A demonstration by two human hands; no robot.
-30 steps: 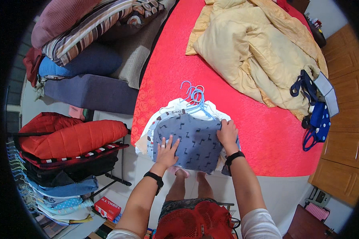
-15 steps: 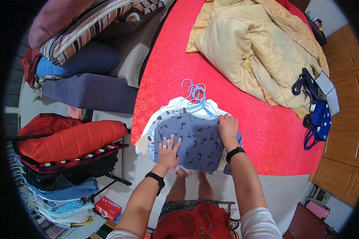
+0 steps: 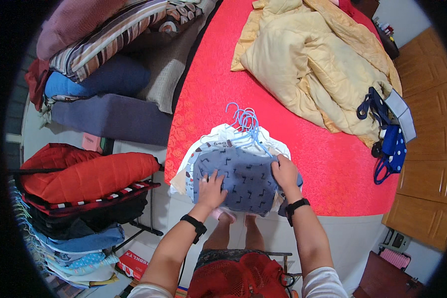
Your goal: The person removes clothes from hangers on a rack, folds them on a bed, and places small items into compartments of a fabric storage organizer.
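A grey-blue shirt [image 3: 248,179] with small dark animal prints lies on top of a stack of garments at the near edge of the red-covered bed. Beneath it, a white printed garment [image 3: 209,147] and other white cloth show around the edges. Several light blue hangers [image 3: 247,120] stick out from the necks, hooks pointing away from me. My left hand [image 3: 211,191] rests on the left half of the shirt, fingers spread. At its right shoulder, my right hand [image 3: 284,172] has its fingers closed on the shirt fabric beside a hanger's end.
A rumpled yellow quilt [image 3: 303,64] covers the far part of the red bed cover [image 3: 333,164]. Dark blue straps and a dotted blue bag [image 3: 395,144] lie at the right. Left of the bed stand piled cushions [image 3: 99,74] and a rack with a red padded jacket [image 3: 94,169].
My left hand's fingers have bent slightly on the shirt. My right hand has shifted slightly down along the shirt's right shoulder. The view has tilted a little.
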